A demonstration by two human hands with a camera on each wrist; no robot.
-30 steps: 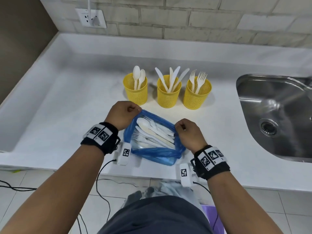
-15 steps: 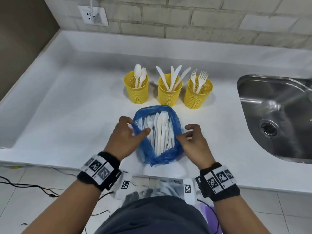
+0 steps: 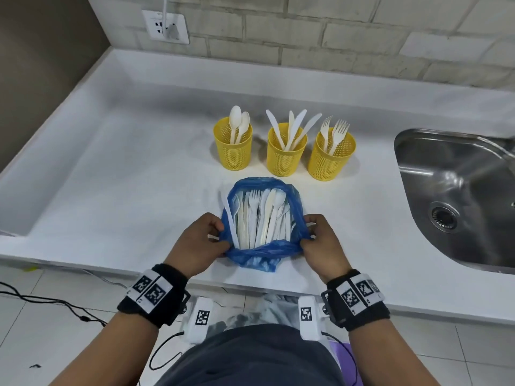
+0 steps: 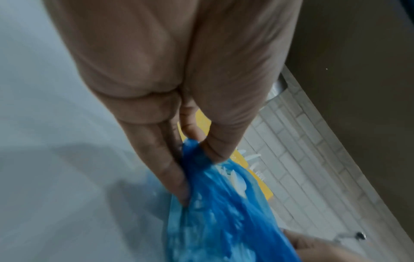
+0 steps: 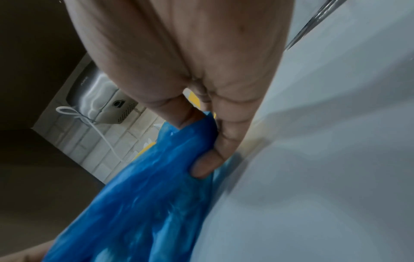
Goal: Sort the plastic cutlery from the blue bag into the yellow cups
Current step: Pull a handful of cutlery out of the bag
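Cutlery (image 3: 262, 215), white plastic, lies lengthwise inside the blue bag (image 3: 259, 257) on the white counter (image 3: 125, 176), near its front edge. Forks, spoons and knives are mixed; handles point toward the person. One knife pokes out over the bag's left rim. Bag mouth is spread wide and faces up.

Left hand (image 3: 196, 246) pinches the bag's left edge between thumb and fingers; the left wrist view shows blue film bunched at the fingertips (image 4: 179, 186). Right hand (image 3: 323, 246) pinches the right edge the same way, with the thumb (image 5: 206, 166) pressed onto the film in the right wrist view.

Three yellow mesh cups stand in a row just beyond the bag, apart from it. Left cup (image 3: 232, 151) holds two spoons, middle cup (image 3: 287, 154) holds knives, right cup (image 3: 331, 157) holds forks, all upright or leaning.

Steel sink (image 3: 457, 196) sits at the right of the counter. Wall socket (image 3: 165, 26) with a plug is on the brick wall behind.
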